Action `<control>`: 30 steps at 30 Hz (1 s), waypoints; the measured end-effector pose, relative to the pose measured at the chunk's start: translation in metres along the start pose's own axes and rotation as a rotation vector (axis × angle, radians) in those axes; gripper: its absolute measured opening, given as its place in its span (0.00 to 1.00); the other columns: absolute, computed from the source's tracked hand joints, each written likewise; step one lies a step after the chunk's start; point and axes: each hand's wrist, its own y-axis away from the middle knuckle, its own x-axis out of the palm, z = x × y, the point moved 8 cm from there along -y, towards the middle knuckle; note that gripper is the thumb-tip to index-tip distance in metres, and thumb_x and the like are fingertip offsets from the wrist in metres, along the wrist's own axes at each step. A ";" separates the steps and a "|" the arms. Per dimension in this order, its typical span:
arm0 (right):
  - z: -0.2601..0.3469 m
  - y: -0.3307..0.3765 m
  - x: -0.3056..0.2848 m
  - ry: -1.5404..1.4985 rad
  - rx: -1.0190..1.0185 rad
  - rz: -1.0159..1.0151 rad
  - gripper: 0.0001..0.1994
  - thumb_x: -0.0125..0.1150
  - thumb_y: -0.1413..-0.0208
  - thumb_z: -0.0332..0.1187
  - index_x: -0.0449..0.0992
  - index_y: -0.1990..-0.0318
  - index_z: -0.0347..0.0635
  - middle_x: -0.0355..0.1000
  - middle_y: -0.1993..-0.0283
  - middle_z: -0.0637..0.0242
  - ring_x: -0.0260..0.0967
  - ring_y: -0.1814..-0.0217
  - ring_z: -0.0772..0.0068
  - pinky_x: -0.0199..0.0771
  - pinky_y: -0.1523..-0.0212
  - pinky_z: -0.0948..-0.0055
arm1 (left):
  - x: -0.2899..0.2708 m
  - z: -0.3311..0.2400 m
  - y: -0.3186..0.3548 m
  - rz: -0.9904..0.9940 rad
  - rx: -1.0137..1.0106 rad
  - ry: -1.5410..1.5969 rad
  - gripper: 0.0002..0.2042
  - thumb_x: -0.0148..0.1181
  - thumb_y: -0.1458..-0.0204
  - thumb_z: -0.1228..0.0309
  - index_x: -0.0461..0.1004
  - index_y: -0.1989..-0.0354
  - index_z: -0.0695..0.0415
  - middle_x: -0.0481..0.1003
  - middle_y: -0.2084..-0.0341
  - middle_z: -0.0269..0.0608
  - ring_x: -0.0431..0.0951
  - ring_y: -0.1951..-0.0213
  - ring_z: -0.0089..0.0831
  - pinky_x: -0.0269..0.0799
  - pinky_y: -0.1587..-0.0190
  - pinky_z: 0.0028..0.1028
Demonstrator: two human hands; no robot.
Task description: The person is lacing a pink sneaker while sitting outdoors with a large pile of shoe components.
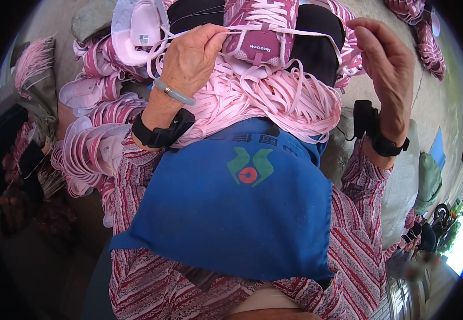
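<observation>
A maroon and pink sneaker (pixel 260 45) rests with its heel toward me between my dark-clad legs, its white-pink laces threaded at the top. My left hand (pixel 191 56), wearing a grey bangle, is closed, its thumb and forefinger pinching a pale pink shoelace (pixel 309 33) beside the shoe. Stretched across the shoe, this lace droops on the right toward my right hand (pixel 389 61). That hand is raised with curled fingers, and the lace runs in by its palm; the grip itself is partly hidden. A thick bundle of pink laces (pixel 285 98) lies across my lap below the shoe.
Stacked pink and white shoe parts (pixel 95 146) crowd my left side. A blue apron (pixel 237 208) covers my lap. More pink shoe uppers (pixel 430 45) lie on the concrete floor (pixel 445 101) at the far right. Another lace bundle (pixel 34 61) hangs at far left.
</observation>
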 end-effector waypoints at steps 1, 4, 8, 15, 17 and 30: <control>0.012 0.005 0.004 -0.333 -0.002 0.013 0.10 0.54 0.40 0.31 0.75 0.56 0.33 0.67 0.74 0.75 0.56 0.78 0.89 0.54 0.78 0.88 | -0.001 0.001 0.001 0.003 -0.002 0.001 0.09 0.56 0.43 0.68 0.76 0.58 0.58 0.76 0.78 0.38 0.74 0.76 0.22 0.69 0.71 0.20; 0.032 0.012 0.030 -0.437 -0.067 0.152 0.08 0.55 0.41 0.29 0.75 0.58 0.34 0.68 0.71 0.76 0.53 0.77 0.93 0.49 0.79 0.90 | 0.000 0.006 0.004 0.065 -0.060 0.015 0.10 0.57 0.44 0.67 0.77 0.59 0.59 0.77 0.76 0.40 0.74 0.74 0.21 0.69 0.70 0.20; 0.000 0.010 0.060 0.142 -0.122 0.209 0.09 0.61 0.46 0.31 0.75 0.60 0.36 0.73 0.68 0.63 0.71 0.70 0.73 0.70 0.68 0.77 | 0.001 0.003 -0.004 0.062 -0.088 -0.009 0.09 0.57 0.46 0.65 0.78 0.63 0.56 0.78 0.69 0.44 0.79 0.68 0.41 0.73 0.66 0.31; -0.035 0.023 0.059 0.476 -0.199 0.327 0.11 0.63 0.49 0.32 0.75 0.60 0.37 0.71 0.68 0.58 0.72 0.70 0.60 0.71 0.69 0.70 | -0.007 -0.018 -0.024 0.035 0.060 0.123 0.05 0.53 0.49 0.75 0.72 0.70 0.64 0.71 0.72 0.49 0.74 0.68 0.46 0.69 0.64 0.34; -0.030 0.024 0.055 0.463 -0.201 0.299 0.11 0.63 0.49 0.33 0.75 0.60 0.38 0.71 0.68 0.58 0.72 0.70 0.60 0.71 0.69 0.70 | -0.009 -0.026 -0.024 0.083 0.159 0.045 0.04 0.52 0.49 0.76 0.72 0.70 0.64 0.70 0.73 0.49 0.73 0.68 0.46 0.68 0.65 0.35; -0.018 0.023 0.077 0.370 -0.079 0.365 0.04 0.59 0.49 0.27 0.76 0.67 0.37 0.71 0.68 0.58 0.70 0.70 0.61 0.70 0.68 0.71 | 0.015 -0.029 -0.034 0.288 0.592 -0.383 0.06 0.53 0.56 0.73 0.74 0.72 0.62 0.71 0.73 0.45 0.72 0.65 0.38 0.69 0.62 0.31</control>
